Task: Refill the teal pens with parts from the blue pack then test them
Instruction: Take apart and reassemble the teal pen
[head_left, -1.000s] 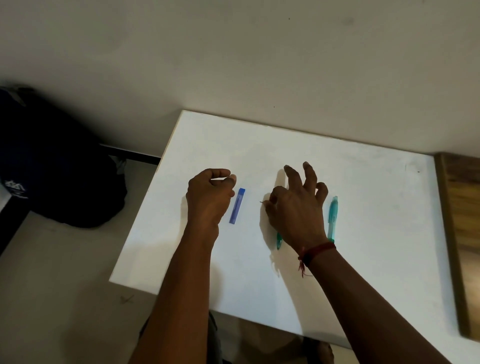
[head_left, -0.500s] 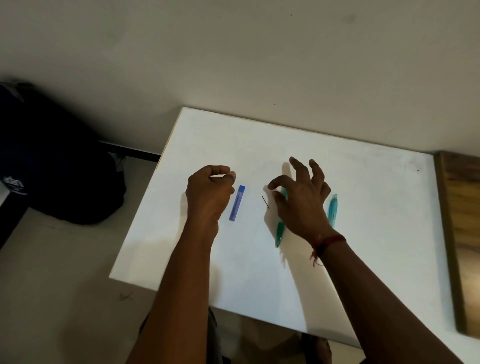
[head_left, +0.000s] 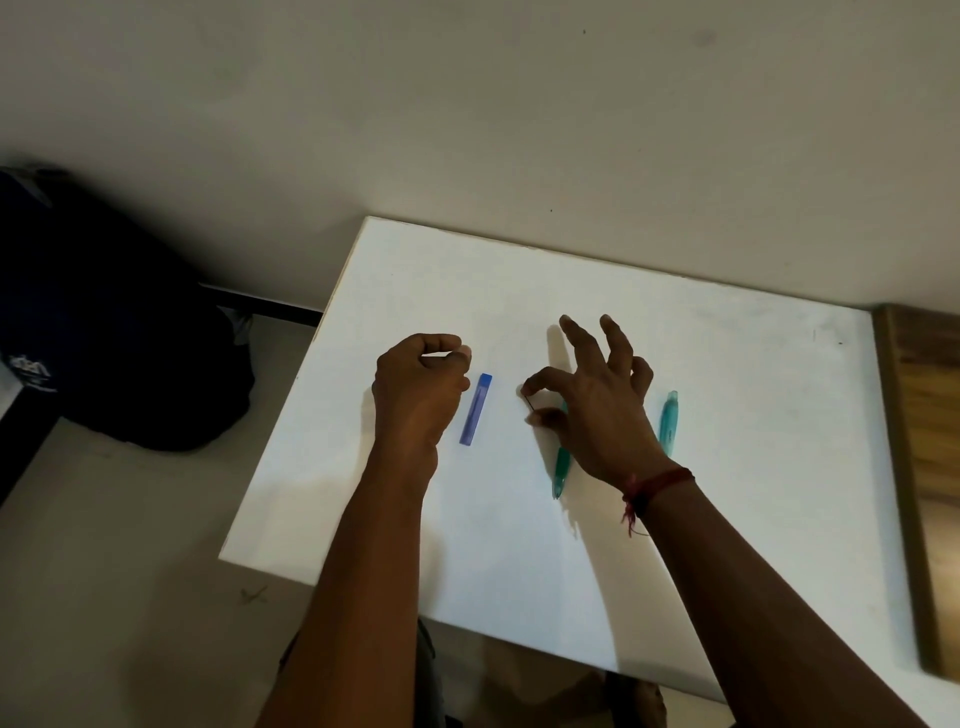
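A white table (head_left: 727, 519) stands pushed against a plain beige wall (head_left: 467, 130). A dark bag (head_left: 104, 322) slumps on the floor (head_left: 130, 545) to the left, and a wooden surface (head_left: 930, 441) borders the table on the right.

The blue pack (head_left: 476, 410) lies flat just right of the left hand (head_left: 421, 389), whose fingers are curled with the thumb against the forefinger; whether it holds anything cannot be told. The right hand (head_left: 602, 410), with a red thread (head_left: 657, 483) at its wrist, pinches a thin dark lead (head_left: 529, 404) between thumb and forefinger, its other fingers spread. One teal pen (head_left: 561, 467) lies partly beneath that hand; the second teal pen (head_left: 668, 423) lies just to its right.

Half a second ago the lead lay loose on the table beside the parted thumb and forefinger; now they have closed on it. The left hand, pack and pens have stayed put.
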